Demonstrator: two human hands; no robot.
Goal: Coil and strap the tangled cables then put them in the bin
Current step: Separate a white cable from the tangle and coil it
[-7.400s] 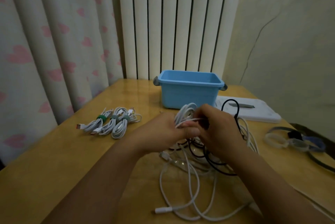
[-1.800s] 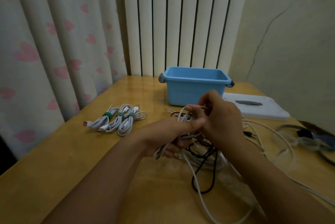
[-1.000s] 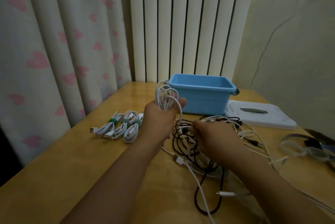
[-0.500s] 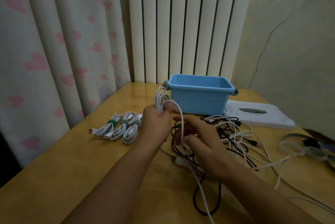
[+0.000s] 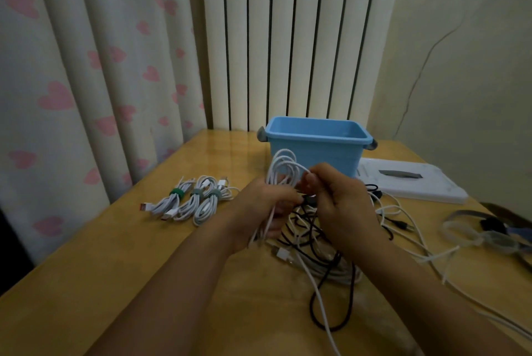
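My left hand (image 5: pixel 263 208) grips a coil of white cable (image 5: pixel 283 167) whose loops stand above the fist. My right hand (image 5: pixel 342 201) pinches the same white cable at the top of the coil, just right of the left hand. Below both hands lies a tangle of black and white cables (image 5: pixel 319 252) on the wooden table (image 5: pixel 115 263). The blue bin (image 5: pixel 313 145) stands behind the hands. Three coiled white cables with green straps (image 5: pixel 193 200) lie to the left.
A white board with a dark tool (image 5: pixel 408 180) lies right of the bin. Loose straps (image 5: pixel 486 233) sit at the table's right edge. Curtains hang left and a radiator stands behind the table.
My right hand has come up from the tangle to the top of the coil and now pinches the cable there. My left hand has dropped slightly with the coil.
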